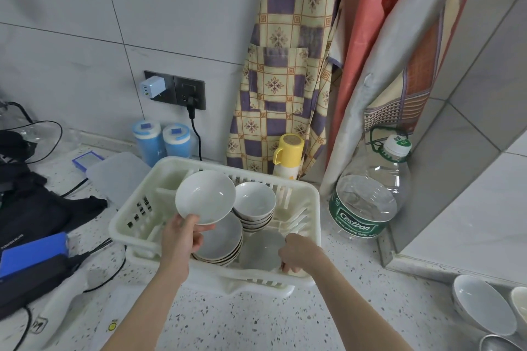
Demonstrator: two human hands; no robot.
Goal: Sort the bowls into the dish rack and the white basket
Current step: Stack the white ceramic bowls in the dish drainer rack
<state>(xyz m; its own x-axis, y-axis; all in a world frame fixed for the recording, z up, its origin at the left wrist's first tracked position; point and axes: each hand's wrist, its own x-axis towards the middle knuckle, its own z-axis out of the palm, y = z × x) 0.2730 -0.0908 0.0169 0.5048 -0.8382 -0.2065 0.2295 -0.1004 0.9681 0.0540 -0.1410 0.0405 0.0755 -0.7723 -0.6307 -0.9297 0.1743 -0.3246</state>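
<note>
A white slotted basket (pixel 310 199) stands on the speckled counter. My left hand (pixel 181 239) grips the near rim of a white shallow bowl (pixel 205 196), held tilted above the basket. Under it lies a stack of shallow plates-like bowls (pixel 222 239). A stack of small deep bowls (pixel 254 202) stands toward the basket's back. My right hand (pixel 298 253) reaches into the basket's front right and grips the edge of a grey-white bowl (pixel 262 248) lying there. More bowls (pixel 482 305) stand at the lower right edge, on what holds them I cannot tell.
A large water bottle (pixel 370 196) stands right of the basket. A yellow-lidded flask (pixel 286 157), two blue canisters (pixel 161 141) and hanging aprons are behind it. Black cables, a dark bag (pixel 31 208) and a blue box (pixel 31 251) fill the left counter.
</note>
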